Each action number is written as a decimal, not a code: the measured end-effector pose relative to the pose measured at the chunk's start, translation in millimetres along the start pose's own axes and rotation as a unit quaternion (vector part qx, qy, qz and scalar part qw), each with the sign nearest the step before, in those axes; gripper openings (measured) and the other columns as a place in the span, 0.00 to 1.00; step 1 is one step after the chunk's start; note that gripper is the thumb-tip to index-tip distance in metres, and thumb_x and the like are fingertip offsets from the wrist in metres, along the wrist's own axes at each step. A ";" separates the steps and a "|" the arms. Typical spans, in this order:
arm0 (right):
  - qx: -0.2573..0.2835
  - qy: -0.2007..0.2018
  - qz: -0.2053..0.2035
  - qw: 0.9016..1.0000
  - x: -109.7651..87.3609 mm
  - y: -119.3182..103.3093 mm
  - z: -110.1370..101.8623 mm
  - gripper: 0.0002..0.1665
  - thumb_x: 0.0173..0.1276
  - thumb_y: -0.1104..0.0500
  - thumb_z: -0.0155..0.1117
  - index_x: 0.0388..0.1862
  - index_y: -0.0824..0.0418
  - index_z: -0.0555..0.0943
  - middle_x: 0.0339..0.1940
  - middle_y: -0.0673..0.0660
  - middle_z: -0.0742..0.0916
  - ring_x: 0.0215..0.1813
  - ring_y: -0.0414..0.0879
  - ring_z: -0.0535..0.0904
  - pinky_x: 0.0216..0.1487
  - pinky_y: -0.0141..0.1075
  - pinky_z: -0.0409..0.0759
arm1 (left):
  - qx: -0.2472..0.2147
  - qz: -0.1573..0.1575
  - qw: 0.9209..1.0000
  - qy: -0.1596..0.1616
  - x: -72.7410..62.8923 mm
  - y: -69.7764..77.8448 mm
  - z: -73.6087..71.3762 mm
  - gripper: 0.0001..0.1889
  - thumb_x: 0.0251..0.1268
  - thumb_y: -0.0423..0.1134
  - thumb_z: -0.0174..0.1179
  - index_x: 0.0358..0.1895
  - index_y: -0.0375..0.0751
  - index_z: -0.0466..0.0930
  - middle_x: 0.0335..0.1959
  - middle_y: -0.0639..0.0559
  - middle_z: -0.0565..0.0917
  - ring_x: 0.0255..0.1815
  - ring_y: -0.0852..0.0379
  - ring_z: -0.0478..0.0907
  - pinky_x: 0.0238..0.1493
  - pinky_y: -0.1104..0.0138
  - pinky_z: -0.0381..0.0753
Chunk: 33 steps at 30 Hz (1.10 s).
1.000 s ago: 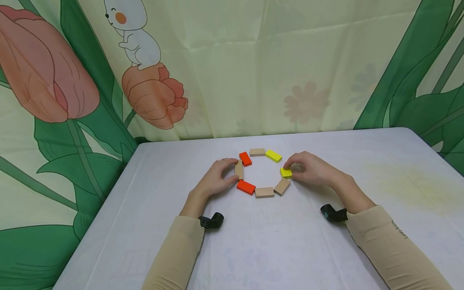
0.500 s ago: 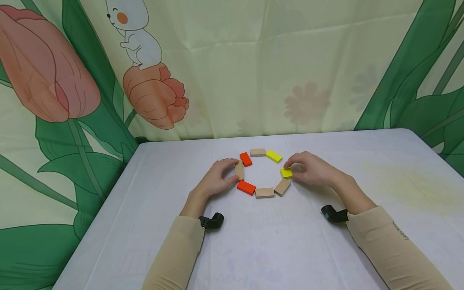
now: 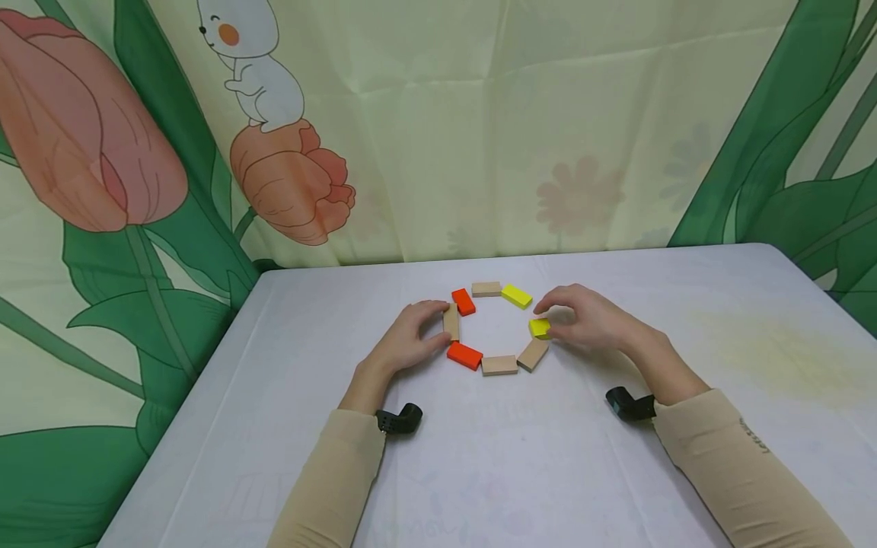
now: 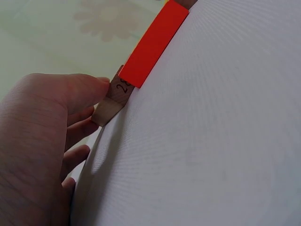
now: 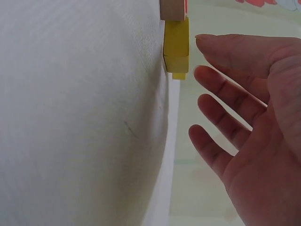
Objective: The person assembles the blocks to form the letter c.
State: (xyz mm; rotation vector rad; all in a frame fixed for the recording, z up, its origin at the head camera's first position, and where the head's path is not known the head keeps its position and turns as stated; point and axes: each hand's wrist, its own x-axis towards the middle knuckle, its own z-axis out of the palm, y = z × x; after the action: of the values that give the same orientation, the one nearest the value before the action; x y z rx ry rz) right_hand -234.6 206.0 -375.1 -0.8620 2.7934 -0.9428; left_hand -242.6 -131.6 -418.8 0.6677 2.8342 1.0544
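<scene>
Several small wooden blocks lie in a ring on the white-covered table. On the ring's left side my left hand (image 3: 409, 336) holds a plain wooden block (image 3: 451, 323) between thumb and forefinger. The left wrist view shows the thumb against that block, which bears a number. A red block (image 3: 464, 356) adjoins its near end and another red block (image 3: 463, 301) its far end. At the right, my right hand (image 3: 592, 320) is beside a yellow block (image 3: 539, 328). In the right wrist view a gap separates the thumb from the yellow block (image 5: 177, 42), and the fingers are spread.
A second yellow block (image 3: 517, 296) and a plain block (image 3: 486, 289) form the ring's far side. Two plain blocks, one in front (image 3: 499, 365) and one at the near right (image 3: 532, 355), continue the ring. A printed curtain (image 3: 438, 152) hangs behind the table (image 3: 479, 464).
My right thumb and forefinger have parted slightly from the yellow block. My left hand and the ring of blocks look unchanged.
</scene>
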 end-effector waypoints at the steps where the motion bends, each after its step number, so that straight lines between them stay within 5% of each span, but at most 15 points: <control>1: 0.000 0.001 -0.001 1.000 -0.2 -0.3 -0.3 0.16 0.64 0.68 0.69 0.51 0.63 0.85 0.54 0.58 0.85 0.62 0.61 0.74 0.67 0.59 0.67 | 0.000 -0.001 1.000 0.000 0.0 0.2 0.2 0.30 0.67 0.45 0.63 0.72 0.47 0.72 0.72 0.50 0.72 0.74 0.50 0.63 0.73 0.51 0.61; 15: -0.010 0.001 -0.007 1.000 8.5 -10.5 -11.6 0.17 0.66 0.66 0.68 0.54 0.65 0.84 0.55 0.59 0.85 0.62 0.60 0.74 0.65 0.58 0.70 | 0.003 0.019 1.000 -0.003 2.1 -5.0 -0.2 0.30 0.68 0.45 0.63 0.72 0.45 0.72 0.71 0.50 0.72 0.74 0.51 0.63 0.74 0.54 0.59; 33: -0.019 -0.013 -0.027 0.999 48.2 -35.3 -18.0 0.18 0.66 0.67 0.68 0.55 0.66 0.83 0.56 0.60 0.85 0.63 0.59 0.75 0.66 0.56 0.70 | -0.002 0.025 1.000 -0.002 1.7 -2.8 -0.9 0.29 0.67 0.44 0.63 0.71 0.43 0.72 0.71 0.49 0.73 0.74 0.50 0.63 0.75 0.54 0.57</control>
State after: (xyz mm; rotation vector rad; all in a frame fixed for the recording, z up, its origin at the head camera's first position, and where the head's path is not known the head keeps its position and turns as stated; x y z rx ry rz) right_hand -262.1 166.9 -334.9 -0.9518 2.7879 -0.8806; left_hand -245.4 -133.3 -419.7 0.7421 2.8257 1.0626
